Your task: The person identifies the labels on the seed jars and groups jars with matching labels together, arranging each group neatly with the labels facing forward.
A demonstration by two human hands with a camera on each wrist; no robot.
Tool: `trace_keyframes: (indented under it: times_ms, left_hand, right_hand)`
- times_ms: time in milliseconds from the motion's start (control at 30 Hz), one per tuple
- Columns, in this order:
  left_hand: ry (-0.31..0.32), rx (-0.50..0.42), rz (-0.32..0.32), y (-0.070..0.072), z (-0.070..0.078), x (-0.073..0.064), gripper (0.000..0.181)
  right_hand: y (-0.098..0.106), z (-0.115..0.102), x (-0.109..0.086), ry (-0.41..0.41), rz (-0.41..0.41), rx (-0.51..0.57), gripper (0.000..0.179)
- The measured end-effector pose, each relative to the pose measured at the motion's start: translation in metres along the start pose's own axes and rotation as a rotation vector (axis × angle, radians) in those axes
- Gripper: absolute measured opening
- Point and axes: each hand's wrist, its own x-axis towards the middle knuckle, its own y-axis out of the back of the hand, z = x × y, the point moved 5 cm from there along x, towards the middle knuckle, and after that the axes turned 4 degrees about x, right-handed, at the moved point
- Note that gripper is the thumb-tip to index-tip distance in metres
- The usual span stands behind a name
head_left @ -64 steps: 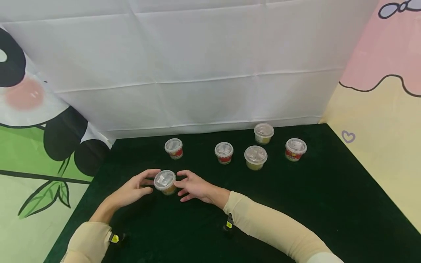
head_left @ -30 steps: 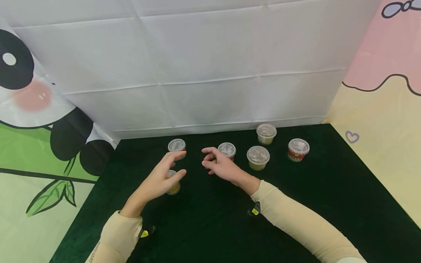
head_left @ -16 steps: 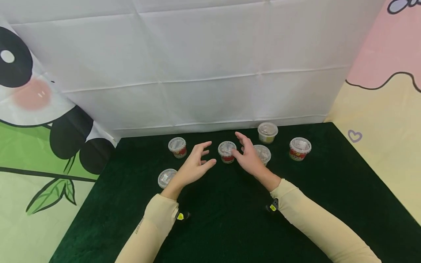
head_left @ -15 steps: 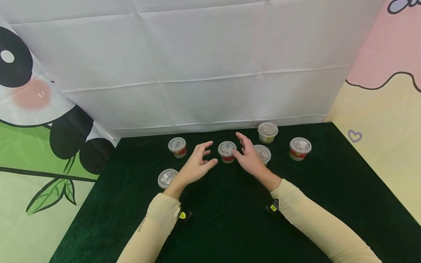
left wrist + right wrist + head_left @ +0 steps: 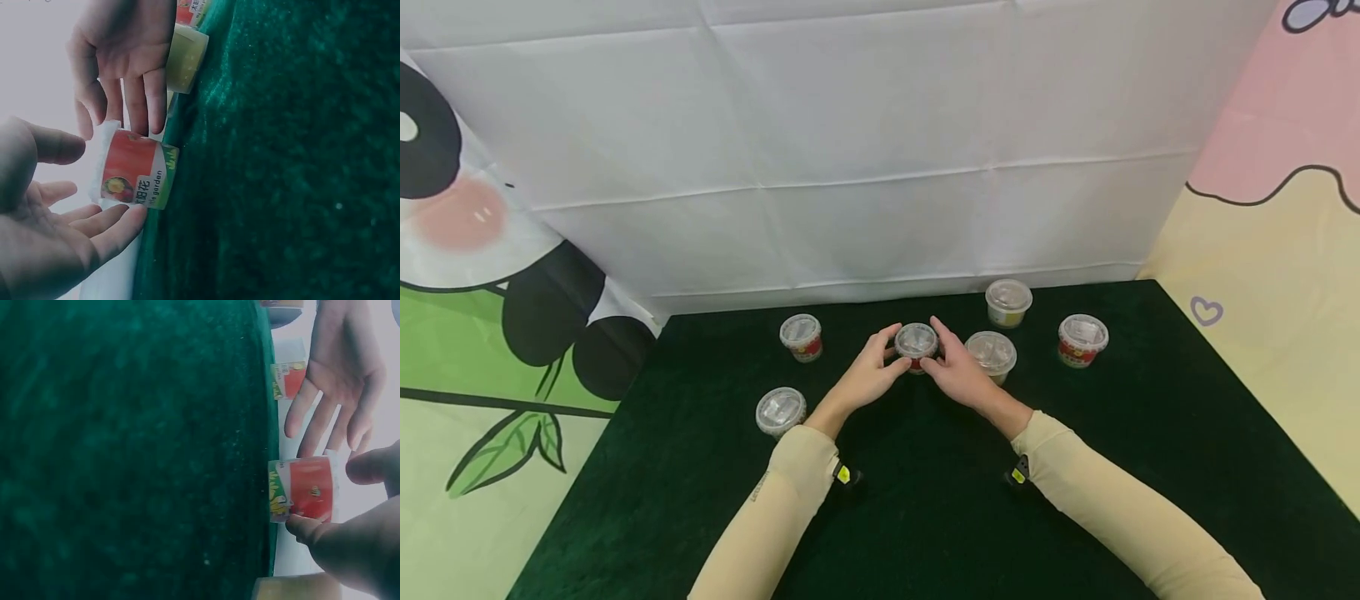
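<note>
Nearest, the two cream sleeves [image 5: 767, 521], each with a small black wrist device [image 5: 844, 474] at the cuff, reach forward over the dark green cloth [image 5: 910, 517]. Just beside the left cuff stands the near-left cup [image 5: 780, 407], clear-lidded and partly covered by the forearm; neither hand holds it now. Farther in, the left hand [image 5: 865, 378] and right hand [image 5: 958, 372] flank the middle red-labelled cup [image 5: 916, 338], which appears to stand upright on the cloth, with "garden" legible on its label in the left wrist view. Half a second ago the left hand was well apart from this cup; now both sets of fingertips have drawn in around it, so the handling seems to centre here, with the cup apparently not yet lifted. The fingers are extended and slightly spread, thumbs apart from them, clamped on nothing; whether every fingertip touches is hard to tell. Just beside the right hand, partly hidden, is the yellow-green cup [image 5: 992, 348]. Beyond stand the left red-labelled cup [image 5: 802, 337], the right red-labelled cup [image 5: 1081, 339] and, farthest, the yellow-labelled cup [image 5: 1008, 302] near the white backdrop [image 5: 850, 167].
</note>
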Motion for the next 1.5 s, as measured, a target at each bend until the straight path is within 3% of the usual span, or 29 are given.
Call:
trace_keyframes:
  times_ms: [200,467,700,967,1167,1500]
  left_hand:
    - [0.008,0.015,0.018,-0.003,-0.011,0.007,0.056]
    - [0.040,0.016,0.058,-0.006,-0.017,0.008,0.050]
    - [0.097,-0.022,0.011,-0.008,-0.017,0.008,0.047]
    - [0.121,-0.109,-0.009,-0.005,-0.015,0.012,0.043]
    - [0.148,-0.114,-0.032,-0.004,-0.015,0.012,0.045]
    - [0.132,-0.103,-0.017,-0.009,-0.014,0.010,0.046]
  right_hand:
    - [-0.003,0.007,0.003,-0.082,-0.002,-0.046,0.065]
    - [-0.004,0.011,0.003,-0.166,-0.015,0.028,0.064]
    - [-0.007,0.014,-0.001,-0.213,-0.048,0.072,0.064]
    - [-0.008,0.017,0.000,-0.182,-0.018,0.037,0.062]
    - [-0.009,0.019,0.002,-0.173,-0.030,0.056,0.063]
    - [-0.010,0.017,-0.001,-0.190,-0.027,0.061,0.063]
